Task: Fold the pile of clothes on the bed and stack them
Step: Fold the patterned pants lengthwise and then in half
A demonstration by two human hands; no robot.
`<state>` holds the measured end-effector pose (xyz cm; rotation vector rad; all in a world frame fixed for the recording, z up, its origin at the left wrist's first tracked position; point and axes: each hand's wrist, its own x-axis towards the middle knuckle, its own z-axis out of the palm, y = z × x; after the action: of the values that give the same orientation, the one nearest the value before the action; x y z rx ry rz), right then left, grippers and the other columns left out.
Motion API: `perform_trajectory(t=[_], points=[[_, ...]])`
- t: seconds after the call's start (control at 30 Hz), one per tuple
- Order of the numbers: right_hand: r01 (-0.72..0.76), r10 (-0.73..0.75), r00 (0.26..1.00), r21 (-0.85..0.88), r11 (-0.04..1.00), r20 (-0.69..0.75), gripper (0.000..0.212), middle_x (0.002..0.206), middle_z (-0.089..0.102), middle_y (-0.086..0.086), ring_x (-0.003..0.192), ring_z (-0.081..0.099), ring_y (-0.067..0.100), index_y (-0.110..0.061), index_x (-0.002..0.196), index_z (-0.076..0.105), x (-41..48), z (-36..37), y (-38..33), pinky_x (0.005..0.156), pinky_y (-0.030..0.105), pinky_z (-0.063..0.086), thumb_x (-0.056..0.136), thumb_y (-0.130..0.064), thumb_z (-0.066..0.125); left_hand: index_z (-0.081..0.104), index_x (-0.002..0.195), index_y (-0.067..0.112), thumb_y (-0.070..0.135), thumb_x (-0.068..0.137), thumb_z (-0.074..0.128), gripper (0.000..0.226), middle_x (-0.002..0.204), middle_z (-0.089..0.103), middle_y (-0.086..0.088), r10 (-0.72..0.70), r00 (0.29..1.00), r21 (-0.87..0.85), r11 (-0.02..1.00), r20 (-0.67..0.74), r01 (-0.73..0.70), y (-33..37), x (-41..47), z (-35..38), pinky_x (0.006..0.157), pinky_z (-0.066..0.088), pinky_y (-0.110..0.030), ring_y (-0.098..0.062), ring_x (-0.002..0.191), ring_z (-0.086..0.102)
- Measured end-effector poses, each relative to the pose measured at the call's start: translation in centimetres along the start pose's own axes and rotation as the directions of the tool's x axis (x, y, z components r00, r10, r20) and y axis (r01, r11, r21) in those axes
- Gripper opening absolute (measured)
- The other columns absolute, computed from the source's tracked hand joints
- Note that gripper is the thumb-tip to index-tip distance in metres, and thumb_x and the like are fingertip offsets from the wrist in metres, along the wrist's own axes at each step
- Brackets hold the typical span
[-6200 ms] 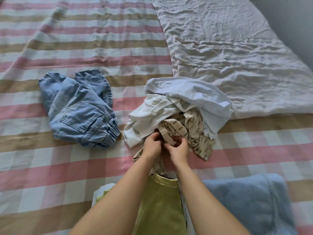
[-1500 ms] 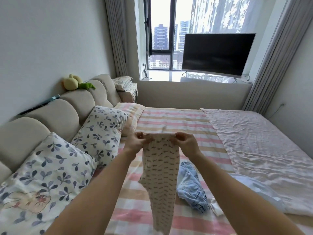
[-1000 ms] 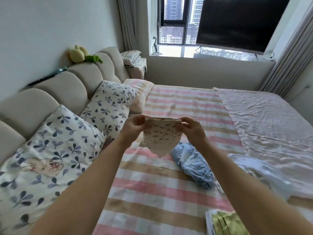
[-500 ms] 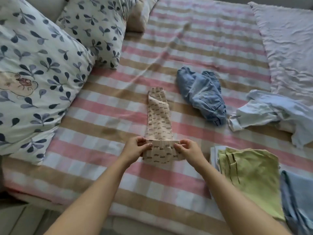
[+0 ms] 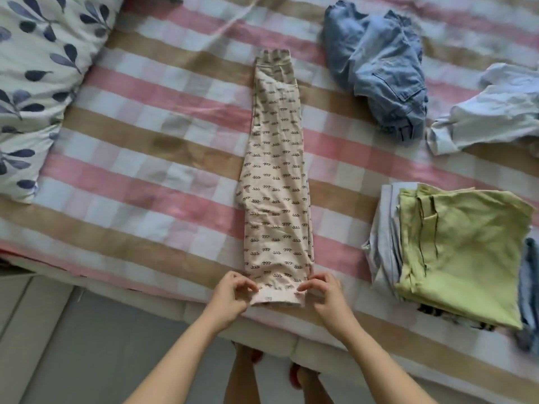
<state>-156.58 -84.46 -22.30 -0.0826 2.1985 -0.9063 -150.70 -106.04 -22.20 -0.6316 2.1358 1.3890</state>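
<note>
Cream patterned trousers (image 5: 277,182) lie stretched out lengthwise on the striped bed (image 5: 151,147), folded leg on leg, with the waistband nearest me. My left hand (image 5: 232,295) pinches the waistband's left corner and my right hand (image 5: 323,293) pinches its right corner, at the bed's front edge. A stack of folded clothes (image 5: 455,255) topped by a green garment sits to the right. Crumpled blue jeans (image 5: 379,65) and a white-and-pale-blue garment (image 5: 490,112) lie unfolded at the upper right.
A leaf-print pillow (image 5: 35,77) fills the upper left. A blue denim piece (image 5: 529,287) shows at the right edge beside the stack. The grey floor (image 5: 87,351) and my feet lie below the bed's edge.
The trousers were held up in the air, then laid on the bed. They have since been drawn out flat toward me, and my view has tipped down over the bed's edge.
</note>
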Motion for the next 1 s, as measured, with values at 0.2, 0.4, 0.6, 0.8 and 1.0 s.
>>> perform_trajectory(t=[0.2, 0.4, 0.6, 0.8, 1.0], points=[[-0.101, 0.166, 0.943, 0.229, 0.968, -0.287, 0.028, 0.091, 0.061, -0.003, 0.087, 0.057, 0.014, -0.018, 0.106, 0.054, 1.5, 1.0, -0.5, 0.083, 0.033, 0.047, 0.081, -0.012, 0.065, 0.048, 0.095, 0.013, 0.003, 0.078, 0.067, 0.027, 0.097, 0.052, -0.005, -0.225, 0.89, -0.235, 0.962, -0.397, 0.138, 0.3, 1.5, 3.2, 0.077, 0.039, -0.027, -0.02, 0.087, 0.052], [-0.256, 0.33, 0.918, 0.307, 0.917, -0.219, 0.025, 0.081, 0.061, -0.01, 0.076, 0.06, 0.011, -0.02, 0.095, 0.053, 0.7, 2.8, -0.5, 0.058, 0.015, 0.043, 0.079, -0.009, 0.069, 0.048, 0.101, 0.011, 0.001, 0.072, 0.073, 0.039, 0.091, 0.058, -0.001, -0.35, 0.865, -0.297, 0.922, -0.36, 0.249, 0.5, 1.3, 5.1, 0.058, 0.036, -0.014, -0.01, 0.077, 0.054], [-0.105, 0.18, 0.874, 0.187, 0.977, -0.451, 0.026, 0.101, 0.052, -0.004, 0.093, 0.052, 0.013, -0.017, 0.109, 0.056, 1.9, 1.3, -2.3, 0.083, 0.029, 0.045, 0.084, -0.011, 0.062, 0.05, 0.115, 0.007, 0.003, 0.082, 0.063, 0.036, 0.11, 0.045, -0.001, -0.076, 0.807, -0.122, 0.992, -0.585, 0.004, 3.0, 2.4, 3.2, 0.087, 0.033, -0.024, -0.015, 0.106, 0.041], [-0.119, 0.169, 0.855, 0.132, 0.984, -0.49, 0.025, 0.108, 0.058, 0.002, 0.106, 0.051, 0.02, -0.014, 0.114, 0.059, 10.1, -1.5, -6.5, 0.088, 0.033, 0.042, 0.091, -0.025, 0.055, 0.046, 0.125, -0.001, -0.001, 0.089, 0.051, 0.036, 0.124, 0.047, -0.016, -0.031, 0.825, -0.128, 0.99, -0.564, -0.051, 6.7, 9.9, -1.9, 0.101, 0.037, -0.037, -0.028, 0.118, 0.043], [-0.343, 0.371, 0.813, 0.145, 0.928, -0.449, 0.013, 0.089, 0.069, -0.007, 0.089, 0.061, 0.019, -0.025, 0.089, 0.064, 13.7, -3.3, -6.5, 0.078, 0.035, 0.049, 0.083, -0.037, 0.064, 0.039, 0.132, 0.003, 0.001, 0.077, 0.068, 0.062, 0.122, 0.048, -0.013, -0.072, 0.87, -0.145, 0.989, -0.487, 0.001, 7.3, 13.7, -4.0, 0.088, 0.036, -0.022, -0.019, 0.105, 0.047]])
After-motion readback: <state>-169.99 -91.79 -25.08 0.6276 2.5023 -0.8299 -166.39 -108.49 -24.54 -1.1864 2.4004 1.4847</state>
